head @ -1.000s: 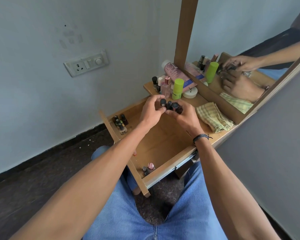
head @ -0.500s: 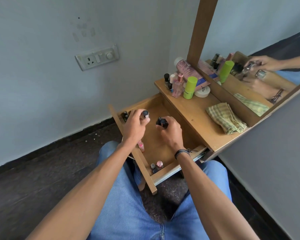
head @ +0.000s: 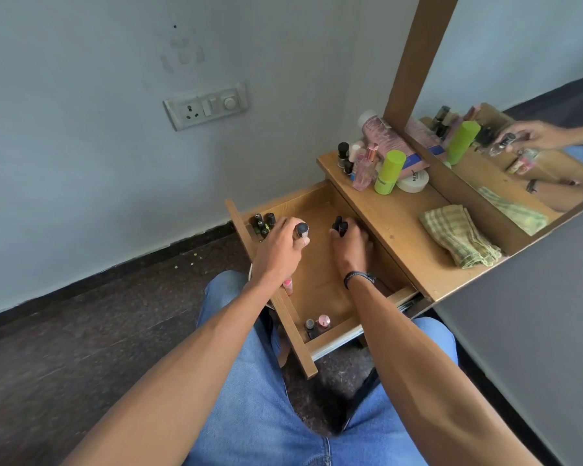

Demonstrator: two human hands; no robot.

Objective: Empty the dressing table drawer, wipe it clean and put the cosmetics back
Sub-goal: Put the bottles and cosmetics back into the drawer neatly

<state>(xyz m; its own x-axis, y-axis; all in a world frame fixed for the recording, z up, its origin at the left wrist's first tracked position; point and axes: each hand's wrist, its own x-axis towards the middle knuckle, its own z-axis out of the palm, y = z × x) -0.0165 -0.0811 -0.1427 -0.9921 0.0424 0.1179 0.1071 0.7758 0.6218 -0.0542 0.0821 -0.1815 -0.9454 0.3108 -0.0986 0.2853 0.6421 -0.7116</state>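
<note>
- Head view, and the dressing table fills the right side, one mirror standing along its back edge.
- One drawer is pulled fully out, and both hands are down inside it.
- One checked cloth lies folded at the near end of the tabletop.
- Left hand is over the drawer's far half by the front board, fingers clamped round one dark-capped bottle. The bottle is upright, long axis vertical, cap towards the camera.
- Right hand is beside it and well apart, near the drawer's inner edge. It is curled round a pair of dark bottles with their caps sticking up out of the fist and tipped away from the person.
- A second ago the two hands were bunched together up at the tabletop edge with these bottles. Half a second ago they had split and dropped into the drawer, and they sit much the same now.
- At the tabletop's far end: one pink tube lying against the mirror frame, one green tube upright, one white tub, one pink perfume bottle.
- In the drawer's far corner by the front board is a cluster of small dark bottles, four caps countable.
- In the near corner are two upright bottles, one grey-capped and one pink-capped.
- One small pink item peeks out under the left wrist against the front board.
</note>
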